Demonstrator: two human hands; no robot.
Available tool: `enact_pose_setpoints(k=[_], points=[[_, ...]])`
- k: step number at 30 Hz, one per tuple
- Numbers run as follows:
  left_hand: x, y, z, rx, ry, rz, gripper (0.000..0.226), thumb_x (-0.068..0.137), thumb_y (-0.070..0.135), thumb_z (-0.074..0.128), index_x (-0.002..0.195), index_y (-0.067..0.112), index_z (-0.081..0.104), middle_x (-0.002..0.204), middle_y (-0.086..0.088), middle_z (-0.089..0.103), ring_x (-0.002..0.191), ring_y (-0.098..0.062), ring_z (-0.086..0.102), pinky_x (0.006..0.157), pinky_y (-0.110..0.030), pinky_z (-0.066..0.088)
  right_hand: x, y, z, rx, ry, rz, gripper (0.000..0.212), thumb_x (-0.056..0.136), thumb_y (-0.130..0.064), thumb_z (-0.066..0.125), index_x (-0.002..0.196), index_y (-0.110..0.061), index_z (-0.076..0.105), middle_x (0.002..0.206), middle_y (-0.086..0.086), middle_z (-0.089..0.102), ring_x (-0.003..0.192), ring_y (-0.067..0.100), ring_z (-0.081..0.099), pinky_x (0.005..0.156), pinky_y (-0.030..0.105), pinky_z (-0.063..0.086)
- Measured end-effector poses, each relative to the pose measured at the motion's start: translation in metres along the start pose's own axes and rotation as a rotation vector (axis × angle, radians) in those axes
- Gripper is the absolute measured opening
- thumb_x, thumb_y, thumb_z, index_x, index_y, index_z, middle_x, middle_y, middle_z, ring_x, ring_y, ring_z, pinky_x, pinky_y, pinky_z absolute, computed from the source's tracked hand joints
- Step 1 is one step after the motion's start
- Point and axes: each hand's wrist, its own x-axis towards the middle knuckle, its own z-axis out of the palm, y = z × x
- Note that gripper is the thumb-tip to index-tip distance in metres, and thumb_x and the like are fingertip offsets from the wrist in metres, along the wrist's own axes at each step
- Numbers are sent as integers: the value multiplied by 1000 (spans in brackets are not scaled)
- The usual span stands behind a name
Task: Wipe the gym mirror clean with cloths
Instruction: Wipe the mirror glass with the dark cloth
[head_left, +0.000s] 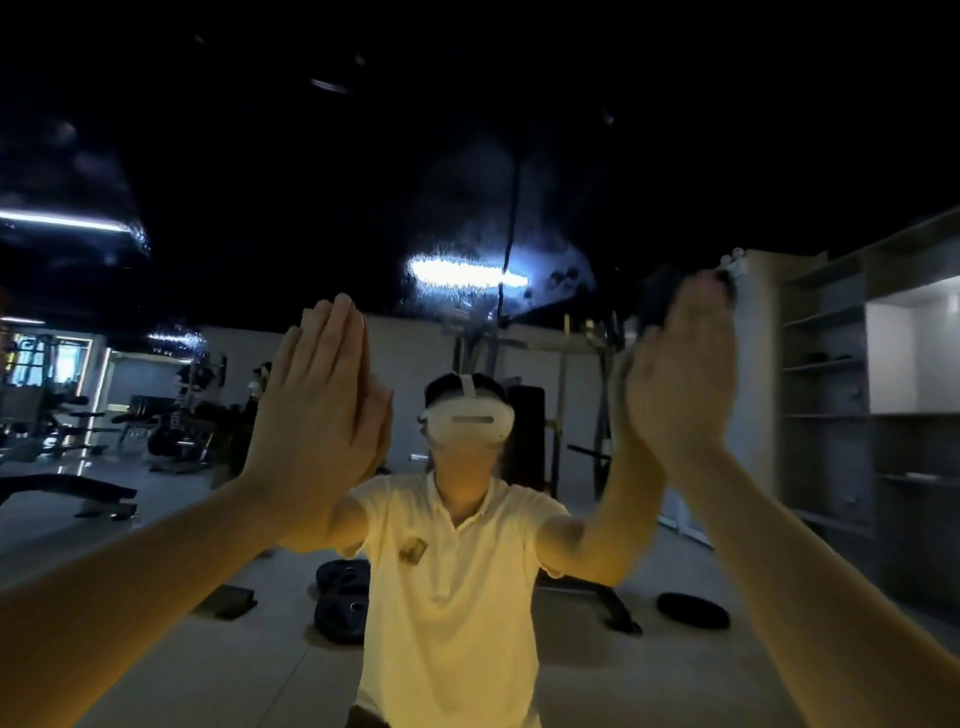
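The large wall-mounted glass gym mirror (467, 156) stands upright straight ahead of the person, filling the view, and both hands are on it. The left hand (317, 395) lies flat with fingers straight and together, with no cloth under it. The right hand (685, 364), blurred, looks flat too, pressing a dark crumpled cloth (657, 296) to the glass. The hazy smears show around the reflected white ceiling light strip (467, 273), up and between the hands. The cloth-bearing right hand seems nearer, so I'd expect it to sweep up and inward.

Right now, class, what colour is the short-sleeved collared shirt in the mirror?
The short-sleeved collared shirt is white, tinted yellowish by the light; head view shows it best.
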Motion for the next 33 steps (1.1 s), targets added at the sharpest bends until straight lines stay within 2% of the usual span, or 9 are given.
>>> enact_pose_setpoints(k=[4,8,11,15,18,20,24,28,33], points=[[-2,0,-1,27,2,13,70,108,42,27,161,-3,23,170,-20,20,159,-33,15,130,-45,8,1,-43,6,129,40,167,62,105,-30,26,157,3,24,163,27,25,152,43,22,120,60,27],[16,-7,-7,17,44,3,58,105,32,30,151,-3,40,157,-22,40,148,-37,36,125,-55,23,-50,-133,10,25,-117,-532,65,106,-34,33,159,1,18,167,25,13,156,42,6,125,59,13],[38,-15,-6,-6,67,-41,60,105,30,29,155,-3,34,163,-23,33,153,-36,28,126,-54,20,-43,-130,12,2,-172,-861,70,102,-28,47,160,-5,14,170,16,15,158,31,8,129,49,8],[46,-21,2,57,-9,-16,75,108,49,23,164,1,12,173,-17,7,161,-26,1,130,-46,5,22,-49,1,-76,-36,-408,53,97,-22,49,145,0,49,159,19,32,144,34,35,119,49,35],[43,-25,7,96,-19,18,81,107,57,21,164,2,5,173,-15,0,161,-24,-5,131,-45,2,59,-9,-3,-17,-19,53,67,101,-31,19,160,2,22,167,22,20,156,35,18,126,51,20],[41,-25,9,108,-3,22,81,107,57,21,164,2,5,173,-15,0,161,-24,-5,130,-45,2,65,-31,3,39,-10,165,68,99,-26,27,161,0,17,168,21,16,157,34,14,127,50,16],[42,-25,11,111,7,22,81,107,57,23,164,2,6,173,-16,1,161,-24,-4,130,-45,1,33,-131,14,40,15,-267,74,89,-10,41,160,-4,22,168,18,16,155,32,16,127,50,18],[41,-30,7,120,-22,45,85,106,62,21,164,1,8,173,-15,2,161,-24,-2,131,-44,3,28,-159,15,-12,-172,-840,69,103,-27,41,163,-9,12,172,11,6,159,24,3,130,43,3],[41,-39,1,150,-43,101,87,105,65,20,164,3,8,173,-15,4,161,-25,0,130,-46,7,95,-60,7,-81,33,-244,56,102,-26,35,152,-1,33,155,27,37,144,40,37,118,47,33]])
